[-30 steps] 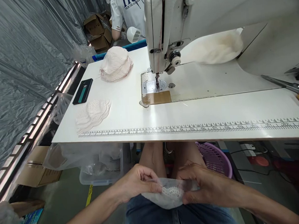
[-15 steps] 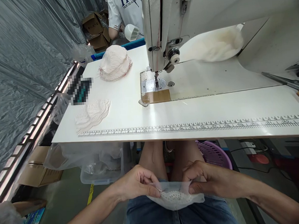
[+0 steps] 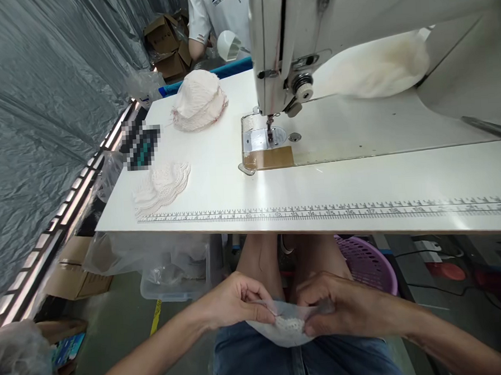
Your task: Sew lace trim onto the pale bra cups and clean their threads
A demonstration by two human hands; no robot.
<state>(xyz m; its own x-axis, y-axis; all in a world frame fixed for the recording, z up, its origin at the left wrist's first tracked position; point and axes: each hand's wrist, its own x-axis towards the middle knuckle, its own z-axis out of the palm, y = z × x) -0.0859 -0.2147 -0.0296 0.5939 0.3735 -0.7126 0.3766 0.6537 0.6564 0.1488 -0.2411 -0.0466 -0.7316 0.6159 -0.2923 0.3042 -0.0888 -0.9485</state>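
A small white lace piece with sheer fabric (image 3: 283,334) is stretched between my two hands, low over my lap. My left hand (image 3: 248,305) pinches its left side between thumb and fingers. On the other side, my right hand (image 3: 328,306) grips the fabric, thumb on the lace edge, fingers curled behind. Beyond my hands, on the white table (image 3: 208,184), stands a sewing machine (image 3: 273,57) with its needle over the metal plate. At the table's left lie a flat scalloped lace piece (image 3: 162,186) and a pale pink fabric stack (image 3: 199,100) shaped like a cap.
A printed ruler (image 3: 310,213) runs along the table's front edge. Metal scissors (image 3: 488,127) lie at the right. White padded material (image 3: 374,69) sits under the machine arm. Below are a clear plastic bin (image 3: 175,286) and a purple basket (image 3: 367,265). Another person (image 3: 220,15) sits opposite.
My right hand has moved left along the fabric, closer to my left hand, so less lace shows between them. The whole view has shifted slightly.
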